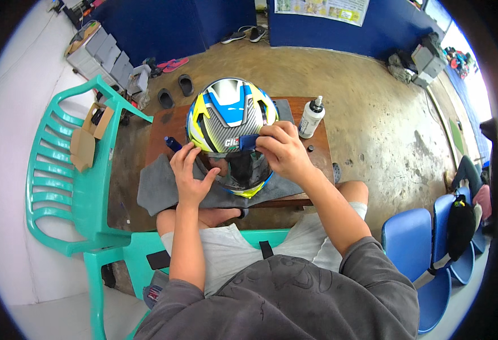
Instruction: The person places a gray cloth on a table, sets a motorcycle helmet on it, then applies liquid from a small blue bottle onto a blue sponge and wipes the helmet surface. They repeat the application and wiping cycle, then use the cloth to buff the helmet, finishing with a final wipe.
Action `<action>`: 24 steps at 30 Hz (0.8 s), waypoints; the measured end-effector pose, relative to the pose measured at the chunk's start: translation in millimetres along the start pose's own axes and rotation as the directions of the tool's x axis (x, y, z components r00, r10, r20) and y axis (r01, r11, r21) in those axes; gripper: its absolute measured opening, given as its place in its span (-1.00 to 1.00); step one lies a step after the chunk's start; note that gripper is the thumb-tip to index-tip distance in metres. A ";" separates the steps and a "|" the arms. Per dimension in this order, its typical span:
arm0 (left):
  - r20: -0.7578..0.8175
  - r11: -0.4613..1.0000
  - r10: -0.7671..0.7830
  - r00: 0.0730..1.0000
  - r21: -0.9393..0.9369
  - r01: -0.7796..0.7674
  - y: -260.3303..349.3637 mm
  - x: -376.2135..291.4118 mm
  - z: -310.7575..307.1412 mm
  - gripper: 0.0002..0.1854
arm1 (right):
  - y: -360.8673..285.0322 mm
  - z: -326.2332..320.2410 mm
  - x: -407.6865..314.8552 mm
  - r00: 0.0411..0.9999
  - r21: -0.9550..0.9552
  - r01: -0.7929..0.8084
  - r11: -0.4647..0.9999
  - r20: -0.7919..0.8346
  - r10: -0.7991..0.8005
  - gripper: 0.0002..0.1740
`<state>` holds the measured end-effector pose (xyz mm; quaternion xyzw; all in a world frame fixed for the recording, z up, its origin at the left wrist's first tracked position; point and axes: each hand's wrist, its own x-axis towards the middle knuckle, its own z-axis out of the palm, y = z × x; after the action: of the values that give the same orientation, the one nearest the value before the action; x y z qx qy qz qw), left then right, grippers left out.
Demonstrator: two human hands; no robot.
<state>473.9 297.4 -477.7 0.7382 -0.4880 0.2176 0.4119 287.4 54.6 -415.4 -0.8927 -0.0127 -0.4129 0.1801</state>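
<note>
A full-face motorcycle helmet (232, 114) in white, yellow, blue and carbon pattern rests on a grey cloth (157, 187), its dark visor towards me. My right hand (285, 151) pinches a small dark-blue block or pad (248, 142) against the shell just above the visor. On the visor's left edge lie the fingertips of my left hand (191, 172), thumb spread apart and nothing gripped. Beside that hand is a small dark-blue bottle (173, 144). A white bottle with a pointed nozzle (311, 117) stands at the right, with a small black cap (310, 148) near it.
The wooden table (321, 165) holds the helmet and cloth. At the left, a green plastic chair (91, 187) carries an open cardboard box (83, 144). Blue chairs (407, 238) stand at the right, near another person's leg (466, 172). Dark slippers (185, 85) lie on the floor beyond the table.
</note>
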 end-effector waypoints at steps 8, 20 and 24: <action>-0.020 0.999 -0.004 1.000 -0.038 0.004 3.0 5.1 -0.3 -0.25 | -44.4 33.1 36.9 0.944 -0.153 0.304 0.940 0.183 -0.275 -0.71; 0.026 1.000 -0.007 1.000 -0.030 0.008 6.6 9.6 -14.4 -0.27 | 32.1 -23.8 8.4 0.955 -0.238 0.288 0.928 0.140 -0.261 -0.59; -0.015 0.990 -0.089 0.996 -0.108 0.086 8.7 4.7 -12.2 -0.15 | -3.7 -13.5 22.9 0.926 -0.238 0.347 0.907 0.241 -0.291 -0.46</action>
<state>469.0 303.2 -463.9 0.7335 -0.4619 0.1803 0.4648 292.0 50.7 -389.2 -0.9317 -0.1192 -0.3426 -0.0187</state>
